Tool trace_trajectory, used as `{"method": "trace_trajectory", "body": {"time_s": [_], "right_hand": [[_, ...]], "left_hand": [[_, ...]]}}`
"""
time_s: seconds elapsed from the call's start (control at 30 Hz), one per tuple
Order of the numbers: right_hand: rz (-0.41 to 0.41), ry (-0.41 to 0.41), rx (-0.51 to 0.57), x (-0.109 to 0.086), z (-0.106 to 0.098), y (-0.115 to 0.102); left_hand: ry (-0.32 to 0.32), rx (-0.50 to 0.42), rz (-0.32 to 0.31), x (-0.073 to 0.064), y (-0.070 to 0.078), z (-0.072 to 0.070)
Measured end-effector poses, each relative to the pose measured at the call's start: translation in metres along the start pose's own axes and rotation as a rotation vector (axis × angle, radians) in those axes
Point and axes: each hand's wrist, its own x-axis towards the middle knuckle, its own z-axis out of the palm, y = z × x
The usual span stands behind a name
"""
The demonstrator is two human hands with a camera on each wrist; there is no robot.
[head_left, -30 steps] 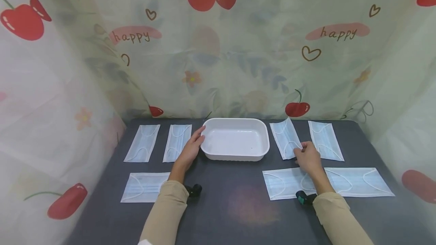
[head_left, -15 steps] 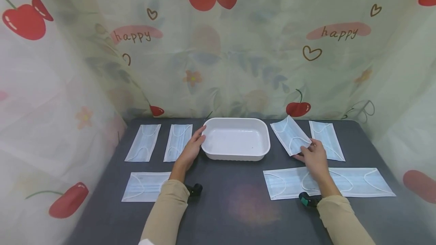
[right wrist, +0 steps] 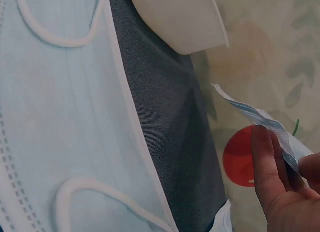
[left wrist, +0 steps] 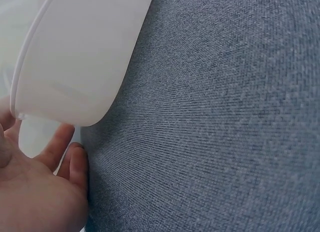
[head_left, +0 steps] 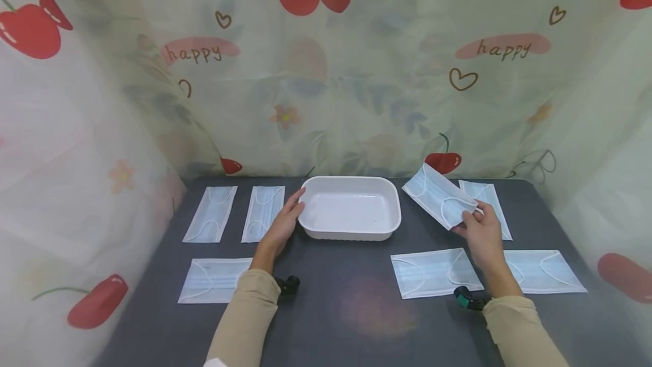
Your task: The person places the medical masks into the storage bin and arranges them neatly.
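My left hand [head_left: 282, 228] is at the left end of a white plastic tray [head_left: 351, 237], thumb at its rim and fingers along the outer wall. In the left wrist view the tray's wall [left wrist: 75, 62] rises beside the spread fingers [left wrist: 55, 147]. My right hand [head_left: 483, 235] pinches a light blue face mask [head_left: 438, 191] by its near right corner, holding it tilted off the table. The right wrist view shows this mask [right wrist: 265, 119] nearly edge-on between thumb and fingers. Behind the hand, another mask [head_left: 484, 191] lies partly covered.
Two masks lie side by side at the front right, a left one [head_left: 433, 273] and a right one [head_left: 547, 273]. On the left are two upright masks [head_left: 211, 214] [head_left: 263, 214] and a sideways mask [head_left: 211, 282]. Printed curtains [head_left: 351, 101] enclose the dark table [head_left: 336, 299].
My right hand has lifted the mask from the table and moved right, tilting the mask as its near end swings right. The left hand and the tray stay in place.
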Motion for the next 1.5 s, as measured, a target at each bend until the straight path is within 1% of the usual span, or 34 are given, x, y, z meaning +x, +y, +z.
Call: {"method": "trace_trajectory", "body": {"time_s": [0.23, 0.43, 0.63, 0.7, 0.93, 1.07, 1.2, 1.3, 1.5], "right_hand": [[-0.028, 0.016, 0.077, -0.004, -0.005, -0.02], [-0.059, 0.037, 0.086, -0.006, -0.007, -0.036], [-0.046, 0.034, 0.074, -0.007, -0.006, -0.052], [-0.051, 0.02, 0.088, -0.006, -0.004, -0.057], [-0.084, -0.081, 0.252, -0.005, 0.001, -0.069], [-0.112, -0.137, 0.249, -0.004, 0.005, -0.074], [-0.149, -0.173, 0.284, -0.004, 0.012, -0.08], [-0.154, -0.187, 0.288, -0.002, 0.019, -0.085], [-0.129, -0.203, 0.166, -0.001, 0.03, -0.092]], "left_hand": [[-0.015, -0.007, 0.003, 0.001, 0.0, 0.0], [-0.018, -0.014, -0.005, 0.001, 0.002, 0.001], [-0.015, -0.016, -0.017, 0.002, 0.002, 0.001], [-0.014, -0.017, -0.021, 0.002, 0.002, 0.001], [-0.016, -0.025, -0.012, 0.001, 0.002, 0.0], [-0.019, -0.023, -0.021, 0.0, 0.002, -0.001], [-0.016, -0.022, -0.028, -0.001, 0.001, -0.001], [-0.016, -0.027, -0.012, 0.0, 0.0, -0.002], [-0.018, -0.032, -0.003, 0.001, -0.002, -0.002]]}}
